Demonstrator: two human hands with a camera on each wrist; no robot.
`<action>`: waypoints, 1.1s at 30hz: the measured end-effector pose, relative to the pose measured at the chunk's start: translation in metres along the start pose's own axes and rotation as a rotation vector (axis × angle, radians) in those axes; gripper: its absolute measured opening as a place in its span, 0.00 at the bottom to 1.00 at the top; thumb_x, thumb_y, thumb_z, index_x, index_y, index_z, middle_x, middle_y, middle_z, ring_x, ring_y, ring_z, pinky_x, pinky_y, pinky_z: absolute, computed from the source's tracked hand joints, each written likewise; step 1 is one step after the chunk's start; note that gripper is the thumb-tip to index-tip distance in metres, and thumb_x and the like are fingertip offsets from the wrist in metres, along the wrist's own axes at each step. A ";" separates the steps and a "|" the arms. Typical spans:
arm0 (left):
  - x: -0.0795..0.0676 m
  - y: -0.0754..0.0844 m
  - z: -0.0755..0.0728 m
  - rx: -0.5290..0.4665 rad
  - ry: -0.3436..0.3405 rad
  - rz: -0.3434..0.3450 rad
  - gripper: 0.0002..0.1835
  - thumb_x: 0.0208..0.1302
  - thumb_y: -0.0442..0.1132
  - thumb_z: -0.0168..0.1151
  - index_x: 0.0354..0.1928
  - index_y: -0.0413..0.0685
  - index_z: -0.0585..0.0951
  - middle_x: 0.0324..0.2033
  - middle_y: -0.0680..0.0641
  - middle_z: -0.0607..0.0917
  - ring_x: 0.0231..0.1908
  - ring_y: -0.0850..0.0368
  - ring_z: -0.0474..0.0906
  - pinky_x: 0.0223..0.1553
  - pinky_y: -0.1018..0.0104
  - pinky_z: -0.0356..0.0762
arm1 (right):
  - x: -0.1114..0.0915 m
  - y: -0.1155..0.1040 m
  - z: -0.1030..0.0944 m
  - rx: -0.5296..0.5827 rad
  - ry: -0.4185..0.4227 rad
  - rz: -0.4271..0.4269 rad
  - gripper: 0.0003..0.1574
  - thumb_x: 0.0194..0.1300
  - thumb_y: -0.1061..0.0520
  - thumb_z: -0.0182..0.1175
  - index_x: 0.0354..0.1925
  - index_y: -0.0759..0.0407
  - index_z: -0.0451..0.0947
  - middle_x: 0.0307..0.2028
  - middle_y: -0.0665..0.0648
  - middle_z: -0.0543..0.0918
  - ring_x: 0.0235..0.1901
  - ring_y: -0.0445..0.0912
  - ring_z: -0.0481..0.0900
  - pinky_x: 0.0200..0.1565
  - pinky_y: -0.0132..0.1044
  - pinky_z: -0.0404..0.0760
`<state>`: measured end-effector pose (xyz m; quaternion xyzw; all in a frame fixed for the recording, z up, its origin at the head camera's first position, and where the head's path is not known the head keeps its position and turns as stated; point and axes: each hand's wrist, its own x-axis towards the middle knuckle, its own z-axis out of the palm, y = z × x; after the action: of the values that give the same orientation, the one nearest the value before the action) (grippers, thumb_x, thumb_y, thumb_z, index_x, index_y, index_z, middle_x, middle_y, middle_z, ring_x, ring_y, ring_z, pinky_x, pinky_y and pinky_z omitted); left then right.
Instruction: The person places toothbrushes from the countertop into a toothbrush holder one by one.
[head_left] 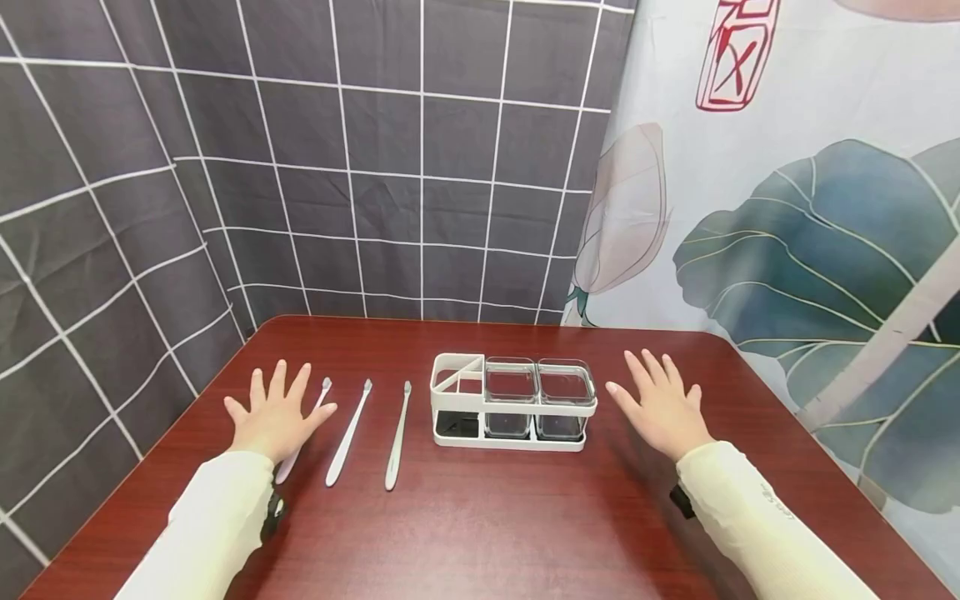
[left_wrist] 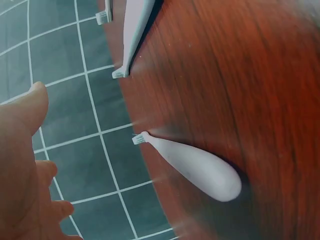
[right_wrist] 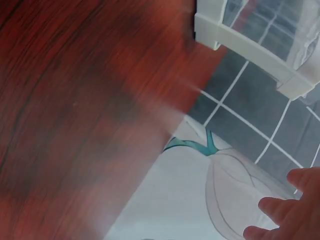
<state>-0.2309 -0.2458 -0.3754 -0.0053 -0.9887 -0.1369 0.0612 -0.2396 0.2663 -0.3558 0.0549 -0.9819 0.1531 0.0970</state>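
1. The person's left hand [head_left: 272, 419] is spread wide and holds nothing; a pale lilac plastic toothbrush [head_left: 286, 468] lies just to its right, partly covered by it in the head view, on the red-brown wood-grained bench [head_left: 487, 517].
2. Farther right of that hand lie a slender white plastic toothbrush [head_left: 347, 439] and a slender off-white plastic toothbrush [head_left: 397, 442], apart from each other.
3. The right hand [head_left: 662, 407], also spread and holding nothing, has a white two-tier rectangular holder [head_left: 538, 409] just to its left.
4. Done: two clear square-rimmed cups [head_left: 511, 383] sit in the holder's compartments nearer this hand.
5. Remaining: handling seems hardly begun, as all three toothbrushes lie loose outside the holder.
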 end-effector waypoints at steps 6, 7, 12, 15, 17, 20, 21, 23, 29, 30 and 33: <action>-0.001 -0.001 -0.001 -0.015 -0.009 -0.004 0.47 0.64 0.65 0.51 0.74 0.41 0.51 0.70 0.25 0.45 0.67 0.20 0.34 0.54 0.16 0.30 | 0.002 -0.006 0.001 0.118 0.008 -0.030 0.47 0.72 0.32 0.40 0.74 0.59 0.50 0.72 0.69 0.52 0.72 0.66 0.43 0.59 0.78 0.44; -0.001 -0.001 -0.001 -0.018 -0.011 -0.005 0.47 0.64 0.65 0.51 0.74 0.41 0.51 0.70 0.25 0.45 0.67 0.20 0.34 0.54 0.16 0.30 | 0.002 -0.007 0.002 0.136 0.007 -0.037 0.46 0.72 0.32 0.40 0.74 0.60 0.50 0.72 0.69 0.52 0.71 0.66 0.44 0.59 0.77 0.45; 0.001 -0.002 -0.002 -0.051 -0.018 -0.011 0.48 0.65 0.65 0.51 0.73 0.39 0.50 0.70 0.24 0.46 0.67 0.19 0.35 0.54 0.16 0.33 | 0.004 -0.011 0.005 0.226 -0.003 -0.069 0.43 0.73 0.36 0.42 0.74 0.61 0.50 0.72 0.69 0.53 0.71 0.66 0.49 0.62 0.74 0.49; 0.003 -0.005 -0.001 -0.081 -0.026 -0.024 0.48 0.65 0.64 0.52 0.73 0.38 0.49 0.69 0.24 0.45 0.66 0.19 0.37 0.54 0.16 0.36 | 0.004 -0.014 0.008 0.272 -0.004 -0.090 0.42 0.74 0.38 0.44 0.74 0.61 0.50 0.72 0.68 0.54 0.71 0.65 0.50 0.63 0.72 0.50; 0.005 -0.007 0.000 -0.106 -0.034 -0.035 0.48 0.65 0.63 0.52 0.73 0.38 0.48 0.69 0.24 0.45 0.66 0.20 0.37 0.55 0.16 0.38 | 0.004 -0.015 0.009 0.297 -0.002 -0.108 0.42 0.74 0.39 0.44 0.73 0.62 0.51 0.72 0.68 0.55 0.70 0.65 0.51 0.64 0.70 0.50; 0.008 -0.009 0.000 -0.140 -0.040 -0.046 0.50 0.64 0.64 0.52 0.73 0.37 0.47 0.69 0.24 0.45 0.66 0.20 0.39 0.55 0.18 0.41 | 0.004 -0.017 0.011 0.325 -0.004 -0.122 0.41 0.74 0.41 0.45 0.73 0.63 0.50 0.72 0.68 0.56 0.70 0.64 0.52 0.66 0.67 0.51; 0.009 -0.009 0.000 -0.151 -0.041 -0.049 0.50 0.64 0.64 0.53 0.73 0.37 0.47 0.69 0.24 0.46 0.66 0.20 0.39 0.56 0.18 0.43 | 0.004 -0.017 0.011 0.330 -0.004 -0.127 0.41 0.74 0.41 0.45 0.73 0.63 0.50 0.71 0.68 0.56 0.70 0.64 0.52 0.66 0.65 0.52; 0.010 -0.010 0.000 -0.168 -0.039 -0.049 0.50 0.64 0.62 0.54 0.73 0.36 0.47 0.69 0.23 0.46 0.66 0.21 0.41 0.56 0.19 0.46 | 0.005 -0.018 0.012 0.343 -0.008 -0.131 0.41 0.74 0.41 0.46 0.73 0.63 0.50 0.71 0.68 0.56 0.70 0.64 0.52 0.67 0.64 0.52; 0.017 -0.014 0.000 -0.217 -0.007 -0.025 0.48 0.65 0.56 0.57 0.72 0.31 0.48 0.66 0.21 0.50 0.64 0.20 0.48 0.58 0.24 0.54 | 0.007 -0.020 0.016 0.402 -0.021 -0.136 0.41 0.74 0.43 0.47 0.74 0.63 0.49 0.72 0.68 0.55 0.71 0.64 0.51 0.68 0.63 0.52; 0.018 -0.015 0.000 -0.227 -0.002 -0.020 0.47 0.65 0.55 0.57 0.72 0.30 0.48 0.66 0.20 0.50 0.64 0.20 0.49 0.59 0.26 0.55 | 0.008 -0.021 0.016 0.415 -0.027 -0.132 0.41 0.74 0.42 0.46 0.74 0.62 0.49 0.72 0.68 0.54 0.71 0.64 0.51 0.68 0.63 0.51; 0.020 -0.016 -0.001 -0.262 0.005 -0.012 0.47 0.66 0.53 0.57 0.71 0.28 0.47 0.65 0.20 0.51 0.63 0.20 0.50 0.62 0.29 0.54 | 0.009 -0.022 0.017 0.452 -0.044 -0.111 0.42 0.74 0.42 0.46 0.74 0.61 0.47 0.73 0.67 0.53 0.71 0.63 0.50 0.68 0.64 0.52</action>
<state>-0.2513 -0.2617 -0.3758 -0.0071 -0.9622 -0.2654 0.0614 -0.2483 0.2394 -0.3632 0.1326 -0.9201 0.3622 0.0688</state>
